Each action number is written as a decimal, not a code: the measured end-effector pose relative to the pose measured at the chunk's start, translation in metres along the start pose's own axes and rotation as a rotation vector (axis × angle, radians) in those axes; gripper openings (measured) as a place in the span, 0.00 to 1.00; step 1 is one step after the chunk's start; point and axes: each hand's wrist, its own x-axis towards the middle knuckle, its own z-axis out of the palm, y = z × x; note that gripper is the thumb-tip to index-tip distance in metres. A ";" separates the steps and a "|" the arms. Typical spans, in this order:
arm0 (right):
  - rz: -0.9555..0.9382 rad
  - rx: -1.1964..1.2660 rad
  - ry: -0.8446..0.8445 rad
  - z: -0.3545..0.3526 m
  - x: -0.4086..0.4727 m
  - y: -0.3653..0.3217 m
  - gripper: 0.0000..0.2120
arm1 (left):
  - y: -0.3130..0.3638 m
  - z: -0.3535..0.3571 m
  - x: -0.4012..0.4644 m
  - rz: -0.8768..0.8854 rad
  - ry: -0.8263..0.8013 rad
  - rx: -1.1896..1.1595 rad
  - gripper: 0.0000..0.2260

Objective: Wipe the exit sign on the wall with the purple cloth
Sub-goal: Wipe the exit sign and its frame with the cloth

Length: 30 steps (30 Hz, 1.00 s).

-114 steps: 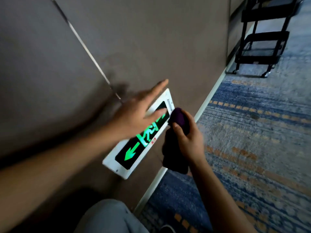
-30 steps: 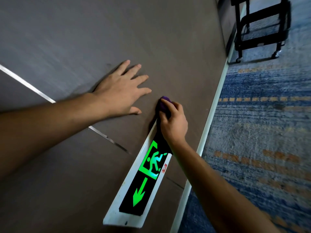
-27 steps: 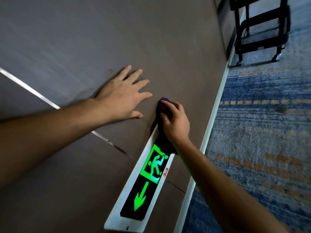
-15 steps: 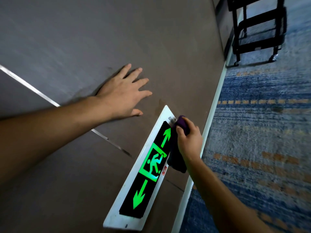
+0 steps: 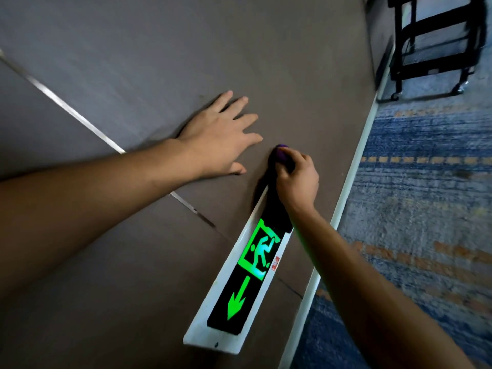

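Observation:
The exit sign (image 5: 247, 270) is a long white-framed panel low on the brown wall, with a lit green running figure and a green arrow. My right hand (image 5: 298, 179) grips the purple cloth (image 5: 281, 155) and presses it on the sign's far end, covering that end. The cloth hangs dark under my palm over the sign's face. My left hand (image 5: 221, 139) lies flat on the wall with fingers spread, just left of the cloth and holding nothing.
A white skirting strip (image 5: 351, 187) runs along the wall's base beside a blue and orange patterned carpet (image 5: 426, 209). A black wheeled cart (image 5: 436, 41) stands at the far right. A thin metal seam (image 5: 80, 118) crosses the wall.
Half a second ago the cloth was lower beside the upper green arrow. My right hand has since slid it back up to the sign's far end, hiding that arrow. My left hand has stayed put.

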 end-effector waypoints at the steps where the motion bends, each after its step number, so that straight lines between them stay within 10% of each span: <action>1: 0.002 -0.010 -0.013 -0.001 -0.002 0.000 0.18 | 0.000 0.000 -0.001 -0.005 0.000 0.000 0.35; 30: 0.142 0.062 -0.208 -0.043 -0.068 0.005 0.24 | 0.020 0.008 -0.082 -0.027 -0.006 0.057 0.33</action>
